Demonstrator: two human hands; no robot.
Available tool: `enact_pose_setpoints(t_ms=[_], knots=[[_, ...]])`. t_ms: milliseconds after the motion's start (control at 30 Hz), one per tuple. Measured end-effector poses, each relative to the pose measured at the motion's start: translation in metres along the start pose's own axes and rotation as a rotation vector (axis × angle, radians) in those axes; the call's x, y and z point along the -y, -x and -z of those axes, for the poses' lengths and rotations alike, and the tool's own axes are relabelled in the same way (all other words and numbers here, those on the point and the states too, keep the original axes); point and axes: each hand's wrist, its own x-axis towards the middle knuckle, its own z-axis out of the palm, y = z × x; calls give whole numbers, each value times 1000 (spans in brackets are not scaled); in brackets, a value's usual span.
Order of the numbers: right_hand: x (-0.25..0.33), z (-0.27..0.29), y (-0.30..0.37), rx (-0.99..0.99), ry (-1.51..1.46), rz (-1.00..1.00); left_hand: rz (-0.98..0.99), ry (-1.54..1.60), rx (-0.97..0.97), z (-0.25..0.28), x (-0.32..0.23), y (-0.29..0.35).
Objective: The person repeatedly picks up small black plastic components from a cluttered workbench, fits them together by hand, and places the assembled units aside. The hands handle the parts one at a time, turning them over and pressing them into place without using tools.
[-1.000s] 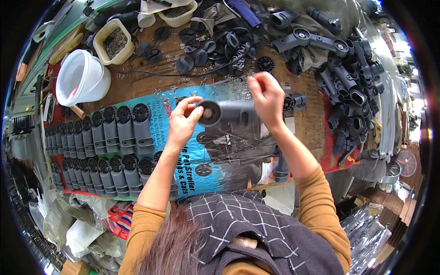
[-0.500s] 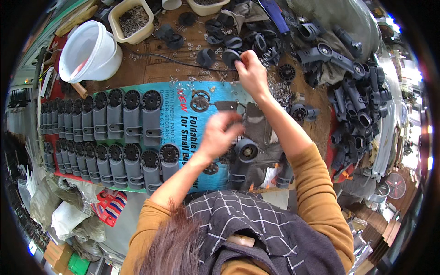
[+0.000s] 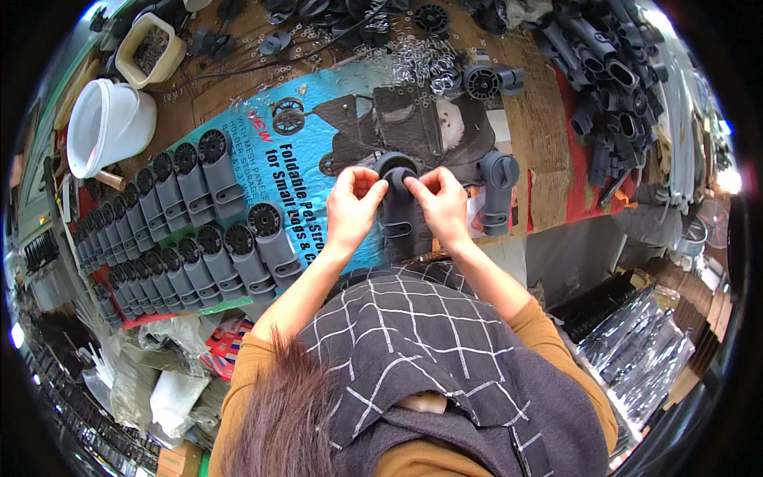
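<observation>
Right in front of me a dark grey plastic bracket (image 3: 397, 219) with a round head lies on the blue printed sheet (image 3: 306, 171). A black round cap (image 3: 398, 180) is at its head, tilted, and whether it touches the bracket I cannot tell. My left hand (image 3: 354, 208) and my right hand (image 3: 442, 208) come at the cap from either side, each with thumb and forefinger pinched at its rim. To the right of my right hand lies another grey bracket (image 3: 497, 208), with a round cap over its head.
Two rows of grey brackets with black discs (image 3: 213, 171) stretch away at left. Behind them stand a white bucket (image 3: 119, 127) and a cream tub (image 3: 163, 60). Small metal rings (image 3: 429, 67) lie scattered at the back; a heap of grey tubular parts (image 3: 616, 75) fills the far right.
My right hand has come back from the far pile of black caps to the bracket, bringing a cap. My left hand has moved in beside it. The view has shifted.
</observation>
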Motion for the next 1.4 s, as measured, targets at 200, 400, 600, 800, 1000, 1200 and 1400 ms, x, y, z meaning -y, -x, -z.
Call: enact_pose_setpoints(t_ms=[200,400,600,800,1000,1200,1400], knots=[[-13,-4,-24,78,121,60,-104,-380,41,-1,4,-25],[-32,-11,-30,214,-161,192,-26,-303,285,4,8,-39],[-42,-10,-30,217,-83,376,-24,-323,319,7,7,-38],[-50,-9,-13,287,-83,317,9,-348,369,10,18,-28],[-51,-8,-10,324,-116,251,53,-359,419,12,18,-26],[-58,-2,-6,506,-255,38,113,-321,544,19,18,-25],[-61,-7,-8,431,-174,130,92,-393,513,18,17,-24]])
